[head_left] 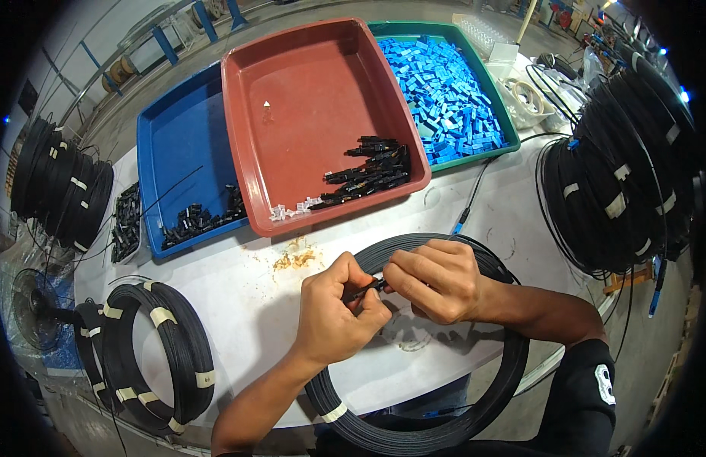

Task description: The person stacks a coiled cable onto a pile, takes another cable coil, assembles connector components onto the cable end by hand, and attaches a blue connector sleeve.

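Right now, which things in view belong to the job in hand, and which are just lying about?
Seemingly in the job:
small black piece, gripped by left hand and right hand
black cable coil beneath the hands
perhaps black parts in the red tray

Probably just lying about:
yellowish scraps on the white tabletop
fan at far left
tan roll beside the green tray

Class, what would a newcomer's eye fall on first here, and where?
The bright blue pieces heaped in the green tray, back right, probably catch the eye first, then the red tray beside it. At centre, the left hand and right hand hold a small black piece over a coil of black cable.
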Action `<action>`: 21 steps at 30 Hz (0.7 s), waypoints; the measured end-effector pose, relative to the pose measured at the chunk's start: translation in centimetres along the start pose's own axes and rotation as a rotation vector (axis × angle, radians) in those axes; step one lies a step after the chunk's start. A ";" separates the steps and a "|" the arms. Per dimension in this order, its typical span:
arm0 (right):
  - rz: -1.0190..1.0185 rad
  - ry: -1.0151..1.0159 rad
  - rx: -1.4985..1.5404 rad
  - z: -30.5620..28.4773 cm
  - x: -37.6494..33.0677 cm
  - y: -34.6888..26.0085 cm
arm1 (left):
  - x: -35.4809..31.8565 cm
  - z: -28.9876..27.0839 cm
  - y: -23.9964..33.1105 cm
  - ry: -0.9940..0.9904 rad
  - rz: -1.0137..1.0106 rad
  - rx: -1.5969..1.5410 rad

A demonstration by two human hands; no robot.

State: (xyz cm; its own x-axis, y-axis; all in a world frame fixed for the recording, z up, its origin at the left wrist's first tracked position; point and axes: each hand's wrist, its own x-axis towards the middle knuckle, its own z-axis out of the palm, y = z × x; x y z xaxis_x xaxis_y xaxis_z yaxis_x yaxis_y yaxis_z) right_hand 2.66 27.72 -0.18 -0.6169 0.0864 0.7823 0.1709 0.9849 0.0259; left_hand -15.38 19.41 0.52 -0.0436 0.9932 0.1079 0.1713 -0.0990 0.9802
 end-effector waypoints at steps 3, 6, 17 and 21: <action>0.008 -0.035 -0.027 -0.2 0.1 -0.4 | -0.3 0.0 -0.6 -0.005 0.079 0.064; 0.101 -0.051 0.002 -0.3 0.5 -1.3 | -0.4 0.1 -1.0 -0.042 0.156 0.082; 0.604 -0.302 0.647 -2.4 2.3 0.4 | -0.2 0.0 -1.2 -0.045 -0.014 -0.069; 0.378 -0.144 0.370 -0.7 0.5 0.3 | 0.1 -0.1 -1.2 -0.056 -0.078 -0.188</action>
State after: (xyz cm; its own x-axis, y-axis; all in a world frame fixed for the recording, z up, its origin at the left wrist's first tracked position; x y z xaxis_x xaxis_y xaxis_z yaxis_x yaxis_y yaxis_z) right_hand 2.94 27.96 0.65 -0.6684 0.4385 0.6008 0.1357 0.8661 -0.4811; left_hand -15.65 19.61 -0.61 0.0059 0.9996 0.0262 -0.0179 -0.0261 0.9995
